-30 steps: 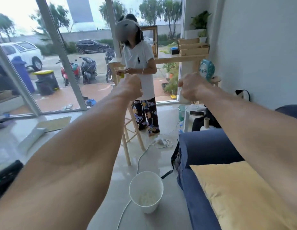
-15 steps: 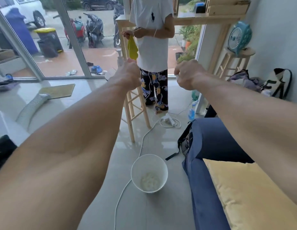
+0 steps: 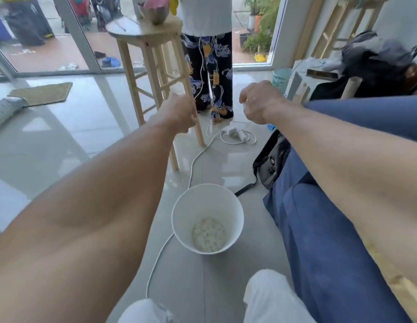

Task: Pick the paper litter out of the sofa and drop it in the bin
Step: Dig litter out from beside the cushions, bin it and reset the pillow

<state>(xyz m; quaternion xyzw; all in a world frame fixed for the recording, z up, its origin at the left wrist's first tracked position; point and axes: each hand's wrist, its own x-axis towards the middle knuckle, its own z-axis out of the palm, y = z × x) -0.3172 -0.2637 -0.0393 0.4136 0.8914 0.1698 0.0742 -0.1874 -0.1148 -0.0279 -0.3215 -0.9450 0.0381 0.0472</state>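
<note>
The white bin point(image 3: 179, 214) stands on the tiled floor just left of the blue sofa point(image 3: 324, 231). Crumpled paper litter point(image 3: 208, 235) lies at its bottom. Both my arms stretch forward above the bin. My left hand point(image 3: 179, 113) is a curled fist in front of the stool leg, beyond the bin. My right hand point(image 3: 258, 102) is also curled, over the floor by the sofa's far end. I see nothing held in either fist, and the palms are hidden. A yellow cushion point(image 3: 394, 283) lies on the sofa seat, mostly behind my right forearm.
A tall wooden stool point(image 3: 144, 36) stands ahead with a person point(image 3: 210, 66) behind it. A white cable point(image 3: 193, 159) and power strip point(image 3: 235, 132) run across the floor past the bin. A dark bag point(image 3: 270, 164) leans on the sofa end. My knees point(image 3: 272, 299) are below.
The view has tilted down toward the floor, bringing the bin closer to the middle. Both arms have lowered with it and both hands stay curled.
</note>
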